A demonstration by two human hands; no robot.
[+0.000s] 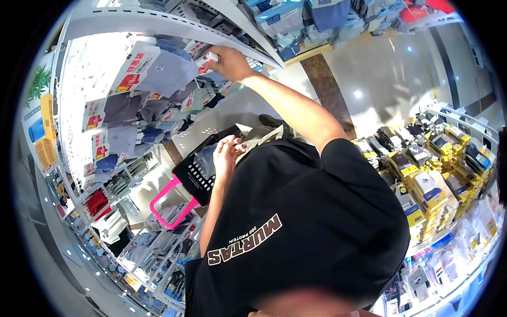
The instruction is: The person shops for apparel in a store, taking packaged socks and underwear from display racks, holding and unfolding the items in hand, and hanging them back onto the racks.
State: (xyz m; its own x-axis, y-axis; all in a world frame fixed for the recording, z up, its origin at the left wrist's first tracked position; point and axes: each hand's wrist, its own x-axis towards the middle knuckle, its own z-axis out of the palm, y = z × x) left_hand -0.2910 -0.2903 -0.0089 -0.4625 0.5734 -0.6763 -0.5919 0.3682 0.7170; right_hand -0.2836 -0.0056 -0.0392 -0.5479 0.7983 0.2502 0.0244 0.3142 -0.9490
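My right hand [230, 63] reaches out to the rack on the left, closed on a small white packet [208, 59] with red print. Its lower part merges with the hanging packs beside it. Grey-blue folded garments [168, 71] in packs with white and red printed cards hang next to that hand. Close to my waist, my left hand [226, 156] has its fingers curled inward. A small whitish bit shows at its fingertips, too small to name. Beside my left forearm is a black perforated basket [196, 171] with a pink handle [170, 203].
White shelf beams [174, 22] run above the hanging packs. On the right stands a table of yellow-and-black boxed packs [428, 179]. More bagged garments [327, 18] hang at the top. Tiled floor [369, 68] lies between the displays.
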